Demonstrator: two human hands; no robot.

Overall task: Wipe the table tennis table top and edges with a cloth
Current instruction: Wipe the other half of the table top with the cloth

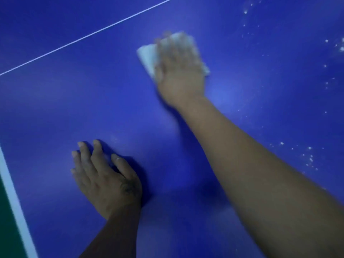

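Blur smears the right hand (178,67), fingers seemingly flat and together on a pale folded cloth (147,56) half hidden beneath it, well in from the smooth blue table's (74,108) left edge, where the left hand (104,179) rests flat, fingers slightly spread.

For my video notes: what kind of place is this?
Likely a table tennis room, though little beyond the table shows: a blue table top with a thin white line, a white edge band and a green surface beside it.
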